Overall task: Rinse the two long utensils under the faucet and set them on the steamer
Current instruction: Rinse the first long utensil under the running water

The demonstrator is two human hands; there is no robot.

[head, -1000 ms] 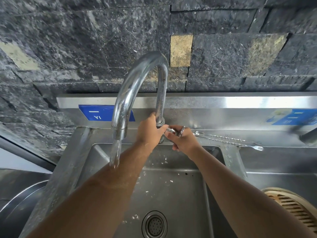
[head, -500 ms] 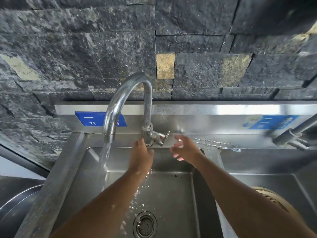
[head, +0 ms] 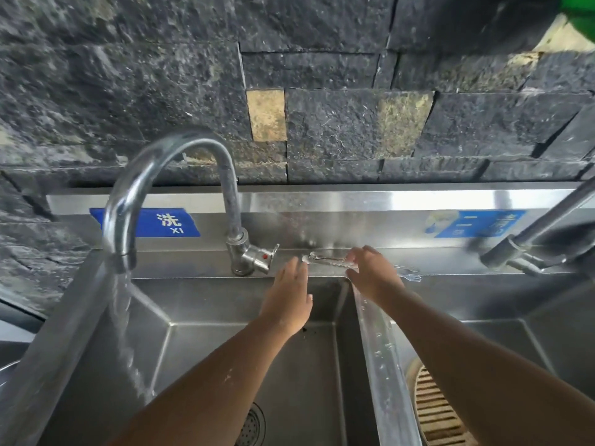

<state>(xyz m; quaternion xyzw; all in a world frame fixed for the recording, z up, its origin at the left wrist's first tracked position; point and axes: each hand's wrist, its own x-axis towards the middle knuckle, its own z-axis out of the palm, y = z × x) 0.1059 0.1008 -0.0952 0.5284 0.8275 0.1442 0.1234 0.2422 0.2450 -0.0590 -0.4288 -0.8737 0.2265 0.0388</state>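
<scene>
Two long thin metal utensils point(head: 325, 260), a spoon and a small fork, lie side by side on the sink's back ledge, right of the faucet base. My right hand point(head: 373, 278) covers their middle, with thumb and fingers on either side of them; a grip cannot be confirmed. The fork tips point(head: 413, 277) stick out to its right. My left hand point(head: 288, 294) is flat and empty, fingertips just short of the spoon end. The gooseneck faucet point(head: 167, 162) runs water into the left basin. The bamboo steamer point(head: 434, 410) sits in the right basin, partly hidden by my right arm.
The faucet's lever handle point(head: 262, 256) points right, close to my left hand. A steel divider point(head: 380, 355) separates the two basins. A drain point(head: 252, 424) lies at the left basin's bottom. A second tap point(head: 528, 252) reaches in from the right. A stone wall rises behind.
Both hands left the faucet handle and moved right toward the utensils. My right hand now covers them and my left hand is near the spoon end. Water keeps running.
</scene>
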